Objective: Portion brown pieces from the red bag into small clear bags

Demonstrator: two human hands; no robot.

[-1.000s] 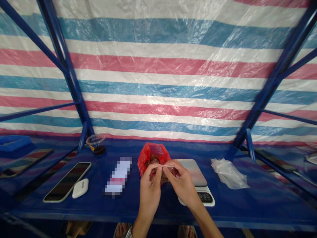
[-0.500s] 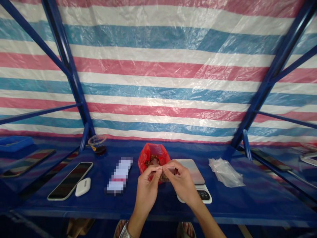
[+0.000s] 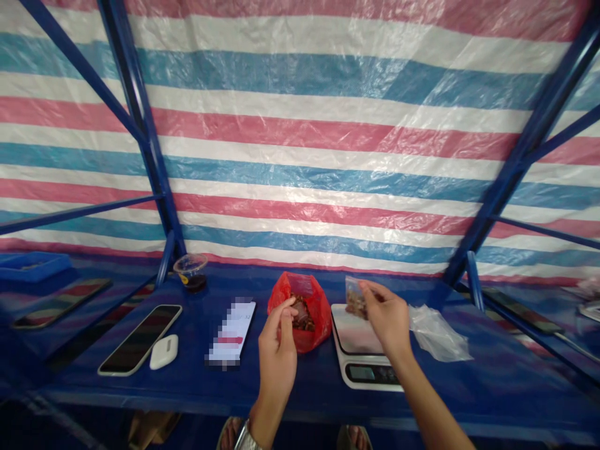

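Above the digital kitchen scale (image 3: 359,340), my right hand (image 3: 387,315) pinches a small clear zip bag (image 3: 355,299) by its edge. Brown bits fill the lower part of the zip bag. A red plastic bag (image 3: 319,319) stands with its mouth open left of the scale, and small brown pieces (image 3: 304,315) lie inside it. At the red bag's left side is my left hand (image 3: 277,340), its fingers loosely bent and apart with nothing visible in them. It partly covers the red bag.
Clear plastic bags (image 3: 438,334) lie right of the scale. To the left are a lit phone (image 3: 232,334), a white earbud case (image 3: 164,352), a dark phone (image 3: 140,340) and a plastic cup (image 3: 191,275) with dark liquid. Blue frame posts (image 3: 150,150) flank the shelf.
My hands have come apart. My right hand has carried the small zip bag rightward and up over the scale. My left hand has let go and stays by the red bag.
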